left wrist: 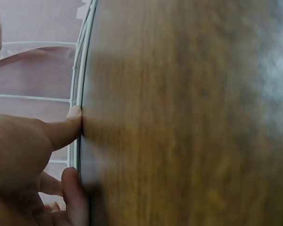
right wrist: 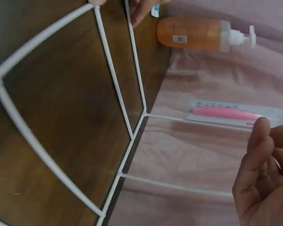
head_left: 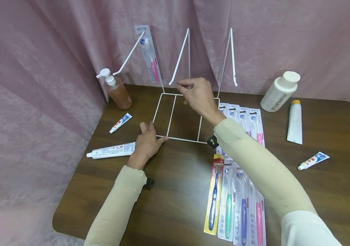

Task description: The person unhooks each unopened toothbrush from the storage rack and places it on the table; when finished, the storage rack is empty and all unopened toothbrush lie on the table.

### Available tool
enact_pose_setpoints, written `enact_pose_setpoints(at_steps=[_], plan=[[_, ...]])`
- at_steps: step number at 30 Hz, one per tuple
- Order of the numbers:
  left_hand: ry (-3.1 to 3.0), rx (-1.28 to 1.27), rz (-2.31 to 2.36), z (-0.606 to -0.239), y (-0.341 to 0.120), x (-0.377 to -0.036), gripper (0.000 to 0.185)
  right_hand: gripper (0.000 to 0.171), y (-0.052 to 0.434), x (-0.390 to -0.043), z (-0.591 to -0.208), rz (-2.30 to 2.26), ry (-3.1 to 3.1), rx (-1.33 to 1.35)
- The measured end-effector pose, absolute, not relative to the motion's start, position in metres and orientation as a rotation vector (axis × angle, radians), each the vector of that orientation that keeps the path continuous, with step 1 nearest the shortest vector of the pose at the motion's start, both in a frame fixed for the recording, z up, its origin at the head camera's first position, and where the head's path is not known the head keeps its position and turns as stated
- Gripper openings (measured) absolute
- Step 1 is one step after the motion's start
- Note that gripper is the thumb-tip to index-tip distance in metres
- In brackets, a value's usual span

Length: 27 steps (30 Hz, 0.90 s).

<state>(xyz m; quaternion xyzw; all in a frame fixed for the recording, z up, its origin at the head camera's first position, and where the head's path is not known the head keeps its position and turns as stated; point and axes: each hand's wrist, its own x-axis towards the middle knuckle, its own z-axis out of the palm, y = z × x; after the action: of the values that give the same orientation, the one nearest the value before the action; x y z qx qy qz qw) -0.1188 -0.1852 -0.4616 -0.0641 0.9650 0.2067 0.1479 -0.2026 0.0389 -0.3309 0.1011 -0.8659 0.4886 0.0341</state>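
Note:
A white wire rack (head_left: 171, 116) stands on the brown table (head_left: 175, 191), its flat base toward me and three hooked arms rising at the back. My left hand (head_left: 151, 134) lies flat on the base's front left corner, and a fingertip (left wrist: 74, 113) presses against the wire (left wrist: 82, 70). My right hand (head_left: 183, 83) is raised beside the middle arm, fingers loosely curved. In the right wrist view that hand (right wrist: 262, 183) has nothing between its fingers. A packaged pink toothbrush (head_left: 150, 56) hangs on the left arm, also seen as a pink toothbrush pack (right wrist: 226, 113).
An amber pump bottle (head_left: 117, 90) stands back left. Toothpaste tubes (head_left: 111, 150) lie left and right. A white bottle (head_left: 280, 91) stands back right. Several packaged toothbrushes (head_left: 236, 201) lie in rows under my right forearm. A pink curtain encloses the back and left.

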Motion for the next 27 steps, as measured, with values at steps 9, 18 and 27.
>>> enact_pose_setpoints(at_steps=[9,18,27], plan=[[2.798,-0.18,0.558,-0.446,-0.181,-0.109,0.106,0.031,-0.005,-0.246,-0.316,1.46,-2.561,0.346],[2.778,-0.225,0.603,-0.439,-0.168,-0.103,0.106,0.033,-0.03,-0.287,-0.321,1.461,-2.543,0.244],[2.784,-0.23,0.602,-0.438,-0.172,-0.106,0.105,0.028,-0.053,-0.324,-0.336,1.608,-2.474,0.225]])
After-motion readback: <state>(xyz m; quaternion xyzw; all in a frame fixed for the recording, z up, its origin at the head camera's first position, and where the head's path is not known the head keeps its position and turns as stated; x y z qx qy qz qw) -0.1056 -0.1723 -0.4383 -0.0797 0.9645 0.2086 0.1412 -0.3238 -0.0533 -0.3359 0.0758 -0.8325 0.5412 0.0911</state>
